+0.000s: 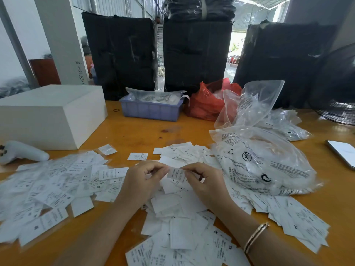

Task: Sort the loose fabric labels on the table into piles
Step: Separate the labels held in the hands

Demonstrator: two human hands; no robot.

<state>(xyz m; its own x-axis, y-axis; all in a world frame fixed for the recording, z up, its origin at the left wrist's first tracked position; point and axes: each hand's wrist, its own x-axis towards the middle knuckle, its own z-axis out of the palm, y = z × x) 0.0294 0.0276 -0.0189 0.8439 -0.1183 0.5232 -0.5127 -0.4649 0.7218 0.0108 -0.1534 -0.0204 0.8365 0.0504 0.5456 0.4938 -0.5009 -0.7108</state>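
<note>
I had one fabric label (pixel 176 175) pinched between both hands just below the centre of the frame. My left hand (pixel 143 181) had its fingers curled in, thumb and forefinger nipping the label's left edge; my right hand (pixel 204 184) did the same at the right edge, with a gold bracelet (pixel 256 237) on that wrist. Neither hand held anything else that I could see.

The label hung slightly tilted between the fingertips, clear of the heap under it. I judged it feather-light, thin and limp, a woven or satin slip that would bend or flutter if I let one side go. The surface looked smooth, so I expected neighbours to slide and cling together; taking it by a short edge with fingertips seemed the way to peel off one at a time and keep the size letter readable.

The rest of the loose labels (pixel 178 223) lay scattered over the orange table (pixel 134 131): a wide spread at lower left (pixel 50 189), a mound under my hands, more at lower right beside a printed clear plastic bag (pixel 259 160). A white box (pixel 51 114) sat at upper left, a blue tray (pixel 151 110) and a red bag (pixel 205 104) beyond the centre, a phone (pixel 343 152) at the right edge.
</note>
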